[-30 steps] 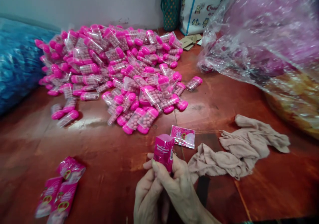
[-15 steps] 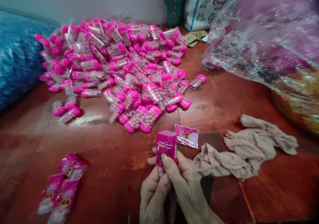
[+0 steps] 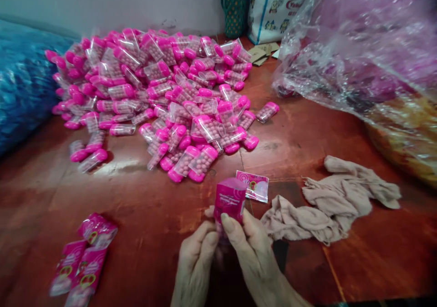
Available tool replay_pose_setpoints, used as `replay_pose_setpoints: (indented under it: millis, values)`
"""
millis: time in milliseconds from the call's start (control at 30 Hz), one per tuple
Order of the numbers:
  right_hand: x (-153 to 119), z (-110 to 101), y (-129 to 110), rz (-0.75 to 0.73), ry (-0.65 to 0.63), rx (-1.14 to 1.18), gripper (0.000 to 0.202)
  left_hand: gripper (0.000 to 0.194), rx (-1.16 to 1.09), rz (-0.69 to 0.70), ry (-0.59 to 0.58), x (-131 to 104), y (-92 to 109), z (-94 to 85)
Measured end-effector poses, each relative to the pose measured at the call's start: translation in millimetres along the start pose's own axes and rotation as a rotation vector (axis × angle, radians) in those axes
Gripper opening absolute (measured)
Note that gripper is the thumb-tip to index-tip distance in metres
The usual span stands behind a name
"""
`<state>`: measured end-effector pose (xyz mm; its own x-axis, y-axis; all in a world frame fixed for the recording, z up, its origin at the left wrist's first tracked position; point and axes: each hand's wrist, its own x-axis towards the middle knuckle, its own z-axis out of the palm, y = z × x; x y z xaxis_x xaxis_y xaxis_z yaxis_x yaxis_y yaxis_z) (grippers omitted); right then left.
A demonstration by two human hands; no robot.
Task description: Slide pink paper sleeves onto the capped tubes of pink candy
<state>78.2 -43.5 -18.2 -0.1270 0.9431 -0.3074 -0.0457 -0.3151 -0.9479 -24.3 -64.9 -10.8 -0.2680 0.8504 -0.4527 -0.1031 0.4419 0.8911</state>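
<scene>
I recorded the right hand clamped on a pink sleeve above the reddish surface; the left hand curled near its lower end, grip undeterminable. Just beyond lay a flat wrapper; farther back, heaped clear, pink-capped containers held pink balls.

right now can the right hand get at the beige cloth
Probably yes: the beige cloth lies just beside the right hand with nothing visible between them, though that hand holds a pink wrapper it may have to release.
</scene>
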Motion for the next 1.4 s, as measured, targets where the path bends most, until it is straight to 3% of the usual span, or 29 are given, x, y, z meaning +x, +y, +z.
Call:
replay_pose_setpoints:
  millis: [100,133,200,300,467,600,700,833,967,1167,1400]
  values:
    - [-1.1,-5.2,-4.2,0.047,-0.162,0.145,0.03,0.019,0.058,0.214,0.199,6.2,3.3,-10.0]
    - [-2.0,-5.8,-5.5,0.068,-0.235,0.155,0.031,0.022,0.03,0.238,0.209,7.1,4.8,-11.1]
    - [-4.0,-5.0,-6.8,0.093,-0.282,0.076,0.029,0.032,-0.071,0.163,0.119,7.0,7.2,-10.2]
    - [-5.4,-2.4,-6.2,0.079,-0.213,-0.055,0.029,0.033,-0.237,-0.071,-0.034,5.7,8.5,-5.6]
    - [-4.2,-4.0,-3.2,0.016,-0.375,-0.091,0.026,0.03,-0.469,-0.184,-0.055,11.0,9.0,-0.9]
    - [-10.3,-3.1,12.3,-0.093,-0.212,-0.314,0.025,0.028,-0.551,-0.144,-0.064,16.9,10.4,0.4]
    - [-16.1,0.6,27.0,-0.173,-0.178,-0.353,0.035,0.018,-0.52,-0.083,-0.026,17.9,10.2,0.8]
    - [-23.5,5.5,34.4,-0.27,-0.126,-0.446,0.041,0.018,-0.47,-0.049,-0.012,16.0,10.1,1.3]
    - [-32.0,7.7,29.8,-0.232,-0.032,-0.458,0.043,0.018,-0.385,-0.001,-0.066,12.8,13.0,2.7]
    - [-33.0,6.9,20.8,-0.054,-0.115,-0.415,0.041,0.017,-0.26,0.057,-0.106,9.6,9.7,5.0]
    - [-24.7,3.6,9.4,-0.006,-0.219,-0.39,0.038,0.013,-0.458,0.075,-0.115,15.1,0.3,7.4]
